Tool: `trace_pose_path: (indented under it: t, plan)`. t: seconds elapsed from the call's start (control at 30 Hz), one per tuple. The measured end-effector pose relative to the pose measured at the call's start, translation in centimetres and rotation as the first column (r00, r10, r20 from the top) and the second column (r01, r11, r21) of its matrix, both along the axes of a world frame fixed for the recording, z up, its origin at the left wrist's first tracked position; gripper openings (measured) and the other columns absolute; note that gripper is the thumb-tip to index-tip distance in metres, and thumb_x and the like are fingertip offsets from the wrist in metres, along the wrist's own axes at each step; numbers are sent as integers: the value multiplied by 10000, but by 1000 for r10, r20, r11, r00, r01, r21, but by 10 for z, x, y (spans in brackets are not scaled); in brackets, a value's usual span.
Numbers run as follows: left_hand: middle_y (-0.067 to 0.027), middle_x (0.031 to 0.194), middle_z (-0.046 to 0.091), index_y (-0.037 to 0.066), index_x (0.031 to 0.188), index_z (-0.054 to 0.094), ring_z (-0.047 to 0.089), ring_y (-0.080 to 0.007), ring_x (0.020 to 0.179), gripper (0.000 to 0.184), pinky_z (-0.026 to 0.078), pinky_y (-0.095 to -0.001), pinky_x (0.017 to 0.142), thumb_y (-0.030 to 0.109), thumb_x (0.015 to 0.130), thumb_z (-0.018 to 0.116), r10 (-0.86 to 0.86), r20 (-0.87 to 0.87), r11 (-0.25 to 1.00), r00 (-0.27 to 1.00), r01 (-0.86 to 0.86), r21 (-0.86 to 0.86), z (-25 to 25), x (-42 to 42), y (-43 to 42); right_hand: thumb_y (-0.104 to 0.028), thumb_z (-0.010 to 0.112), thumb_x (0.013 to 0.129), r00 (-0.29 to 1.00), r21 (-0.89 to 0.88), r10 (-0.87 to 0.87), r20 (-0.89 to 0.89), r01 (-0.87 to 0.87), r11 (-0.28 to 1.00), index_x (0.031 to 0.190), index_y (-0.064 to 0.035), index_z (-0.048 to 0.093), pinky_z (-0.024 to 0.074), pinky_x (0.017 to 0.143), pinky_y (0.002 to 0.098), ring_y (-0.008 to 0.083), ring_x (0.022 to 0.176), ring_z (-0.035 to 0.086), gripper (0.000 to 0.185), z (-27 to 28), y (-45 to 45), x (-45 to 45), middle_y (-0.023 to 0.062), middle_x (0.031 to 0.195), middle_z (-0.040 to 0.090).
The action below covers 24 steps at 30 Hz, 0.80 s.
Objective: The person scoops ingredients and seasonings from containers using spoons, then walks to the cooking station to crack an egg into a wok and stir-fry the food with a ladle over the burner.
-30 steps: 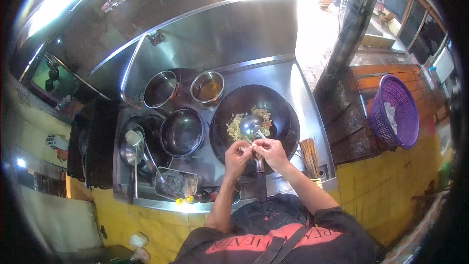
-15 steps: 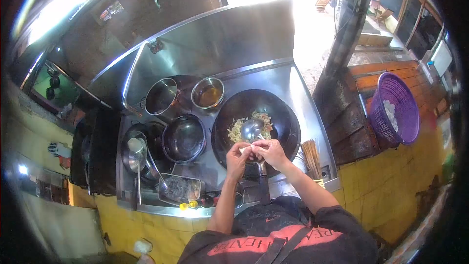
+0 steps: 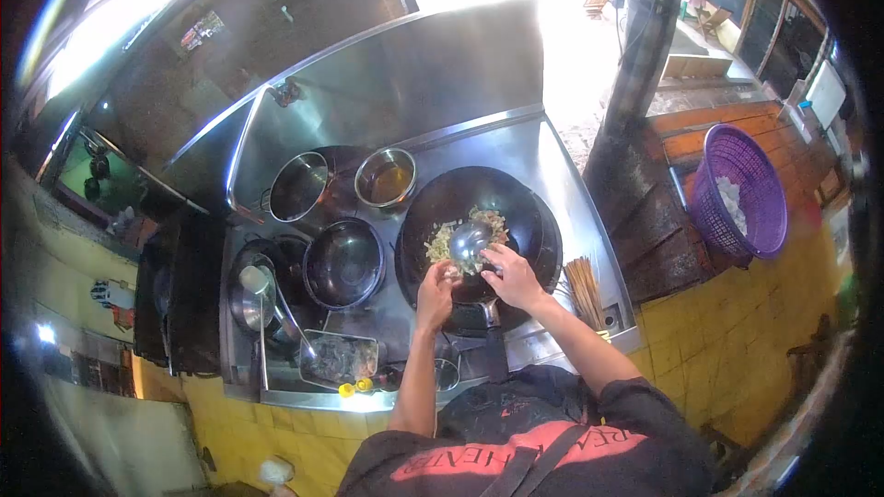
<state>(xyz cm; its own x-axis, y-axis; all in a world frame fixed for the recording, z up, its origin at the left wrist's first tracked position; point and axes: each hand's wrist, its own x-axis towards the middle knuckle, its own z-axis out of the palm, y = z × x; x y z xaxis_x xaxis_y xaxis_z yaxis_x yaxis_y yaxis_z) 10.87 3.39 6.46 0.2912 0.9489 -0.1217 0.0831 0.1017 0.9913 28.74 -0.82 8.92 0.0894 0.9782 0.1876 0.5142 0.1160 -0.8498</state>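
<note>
A large dark wok point(image 3: 525, 207) with a black handle point(image 3: 495, 354) stands on the steel stove. Chopped pale food point(image 3: 439, 244) lies in it, partly under the round metal bowl of a ladle point(image 3: 470, 244). My left hand point(image 3: 435, 296) is over the wok's near side, its fingers closed round a small pale piece point(image 3: 451, 271) too blurred to name. To its right, my right hand point(image 3: 514, 278) hangs beside the ladle bowl with thumb and fingers apart. Whether those fingers touch the ladle, I cannot tell.
Left of the wok are a dark pan point(image 3: 345, 262), a pot of brown liquid point(image 3: 386, 177) and another pot point(image 3: 299, 186). A rectangular tray point(image 3: 339, 359) and yellow-capped bottles point(image 3: 364, 385) line the front edge. A stick bundle point(image 3: 583, 293) and purple basket point(image 3: 769, 193) are on the right.
My hands were together over the wok and have come apart. The right one moved up to the ladle's right edge; the left moved slightly left, keeping the pale piece. The view shifted slightly.
</note>
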Motion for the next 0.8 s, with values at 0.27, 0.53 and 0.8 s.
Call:
trace_pose_path:
  t: [0.27,0.53,0.8]
  plan:
    - [-103,1020,548,-36,1085,481,562,-165,939,231,482,-284,828,-57,859,440,-3,-75,998,997,8,64,8,5,-8,-87,615,772,986,-16,83,-148,-86,996,1061,-9,586,495,748,312,258,844,634,300,-3,4,-14,188,1027,599]
    - [-95,1008,597,-40,1115,532,574,-143,932,267,475,-247,804,7,853,548,-36,164,996,986,21,91,32,23,-24,-73,618,779,981,80,80,-177,-67,995,977,10,624,503,715,300,240,798,641,215,16,-4,-2,164,930,638]
    - [-71,917,638,-24,971,629,591,-118,824,187,467,-231,727,81,816,631,-10,-70,965,998,28,261,58,31,-25,-97,632,758,990,202,127,53,-136,970,974,-25,644,507,712,286,215,826,645,229,42,-12,19,156,900,650]
